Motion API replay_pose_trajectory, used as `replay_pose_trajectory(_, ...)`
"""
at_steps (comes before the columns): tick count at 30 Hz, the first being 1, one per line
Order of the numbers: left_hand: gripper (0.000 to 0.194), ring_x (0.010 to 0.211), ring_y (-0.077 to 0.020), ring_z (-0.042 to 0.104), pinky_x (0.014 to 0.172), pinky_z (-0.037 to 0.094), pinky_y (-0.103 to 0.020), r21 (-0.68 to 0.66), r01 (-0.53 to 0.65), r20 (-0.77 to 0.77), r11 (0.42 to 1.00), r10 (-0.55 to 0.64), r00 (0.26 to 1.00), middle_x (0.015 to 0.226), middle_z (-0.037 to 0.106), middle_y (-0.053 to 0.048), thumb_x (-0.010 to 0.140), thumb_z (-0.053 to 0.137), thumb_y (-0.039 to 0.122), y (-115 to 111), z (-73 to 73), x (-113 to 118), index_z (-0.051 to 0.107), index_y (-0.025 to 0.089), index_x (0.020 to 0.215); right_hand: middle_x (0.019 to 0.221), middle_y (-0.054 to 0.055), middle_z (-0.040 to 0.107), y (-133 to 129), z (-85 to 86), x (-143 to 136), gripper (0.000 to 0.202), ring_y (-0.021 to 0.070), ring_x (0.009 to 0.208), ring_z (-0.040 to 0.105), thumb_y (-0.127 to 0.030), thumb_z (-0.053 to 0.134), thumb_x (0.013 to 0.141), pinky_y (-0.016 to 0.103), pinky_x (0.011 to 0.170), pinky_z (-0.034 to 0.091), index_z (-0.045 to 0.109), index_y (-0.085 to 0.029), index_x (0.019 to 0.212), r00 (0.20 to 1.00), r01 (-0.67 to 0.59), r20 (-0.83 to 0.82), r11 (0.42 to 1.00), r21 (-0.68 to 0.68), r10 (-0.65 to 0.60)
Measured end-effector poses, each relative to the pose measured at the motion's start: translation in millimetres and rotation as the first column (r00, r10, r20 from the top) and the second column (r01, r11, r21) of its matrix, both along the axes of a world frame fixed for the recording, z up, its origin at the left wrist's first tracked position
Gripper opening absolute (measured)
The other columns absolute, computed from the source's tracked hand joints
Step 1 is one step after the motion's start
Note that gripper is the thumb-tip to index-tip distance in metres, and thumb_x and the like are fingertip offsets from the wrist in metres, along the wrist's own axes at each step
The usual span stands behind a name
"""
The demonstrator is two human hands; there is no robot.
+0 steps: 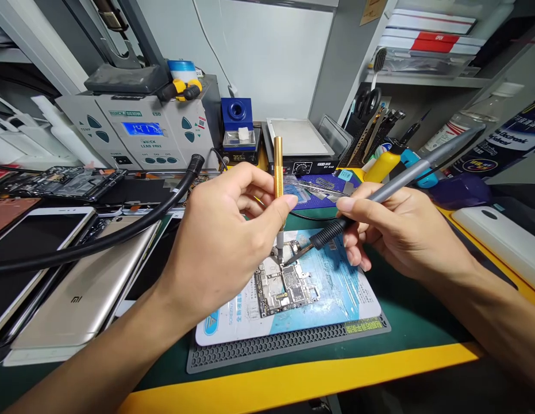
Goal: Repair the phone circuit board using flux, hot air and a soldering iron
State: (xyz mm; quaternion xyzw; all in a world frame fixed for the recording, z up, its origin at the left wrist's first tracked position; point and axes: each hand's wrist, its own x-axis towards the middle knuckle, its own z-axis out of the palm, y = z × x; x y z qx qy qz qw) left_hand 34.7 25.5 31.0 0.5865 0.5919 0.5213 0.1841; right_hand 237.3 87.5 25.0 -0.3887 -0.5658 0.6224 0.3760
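My left hand is closed around a slim upright craft knife with a gold knurled handle. Its lower end points down at a phone circuit board. In my right hand is a soldering iron, held slanting like a pen, its tip touching or just above the board beside the knife's end. Thin metal tweezers show near my right fingertips; whether they are held or lie behind is unclear. The board lies on a white and blue card over a grey mat.
At the back left stands a hot air station, its black hose curving across the left side. Several phones lie at left. Behind my hands are a soldering station and a flat heating plate. Bottles and tools stand at right.
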Motion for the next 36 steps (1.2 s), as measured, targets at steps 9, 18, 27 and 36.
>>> replay_pose_trajectory(9, 0.012, 0.066, -0.0111, 0.072, 0.056, 0.053, -0.018, -0.001, 0.004, -0.004, 1.000, -0.004, 1.000, 0.076, 0.075, 0.004, 0.087, 0.076, 0.028, -1.3, 0.7, 1.2, 0.068, 0.021, 0.081, 0.048, 0.000, 0.068, -1.4, -0.5, 1.2, 0.028, 0.0175, 0.035, 0.063, -0.028, 0.090, 0.076, 0.021, 0.030, 0.049, 0.066, -0.019, 0.068, 1.000, 0.004, -0.005, 1.000, 0.026, -0.004)
replay_pose_trajectory(18, 0.012, 0.065, -0.0085, 0.069, 0.056, 0.052, -0.015, 0.014, -0.004, -0.012, 1.000, 0.004, 1.000, 0.075, 0.074, 0.005, 0.087, 0.076, 0.028, -2.0, 1.2, 1.8, 0.069, 0.020, 0.081, 0.048, 0.000, 0.067, -1.5, -1.0, -0.4, 0.029, 0.0178, 0.035, 0.063, -0.028, 0.091, 0.075, 0.021, 0.030, 0.049, 0.066, -0.019, 0.066, 1.000, 0.010, 0.001, 0.999, 0.038, -0.010)
replay_pose_trajectory(27, 0.011, 0.066, -0.0122, 0.072, 0.056, 0.054, -0.020, 0.009, -0.015, -0.011, 1.000, 0.015, 1.000, 0.074, 0.075, 0.003, 0.087, 0.076, 0.027, -2.9, 2.9, 3.5, 0.069, 0.021, 0.081, 0.049, 0.001, 0.067, -3.0, -1.0, 1.8, 0.026, 0.0192, 0.036, 0.065, -0.028, 0.091, 0.074, 0.022, 0.030, 0.050, 0.068, -0.019, 0.066, 1.000, 0.013, 0.015, 0.999, 0.051, -0.014)
replay_pose_trajectory(36, 0.009, 0.068, -0.0088, 0.072, 0.058, 0.054, -0.015, 0.021, -0.003, -0.014, 1.000, 0.003, 1.000, 0.075, 0.075, 0.006, 0.087, 0.075, 0.026, -3.3, 0.5, 2.2, 0.070, 0.021, 0.082, 0.048, 0.001, 0.067, -1.6, -1.3, 1.7, 0.025, 0.0192, 0.036, 0.065, -0.028, 0.090, 0.076, 0.022, 0.030, 0.050, 0.069, -0.019, 0.067, 1.000, -0.001, 0.020, 0.998, 0.055, 0.000)
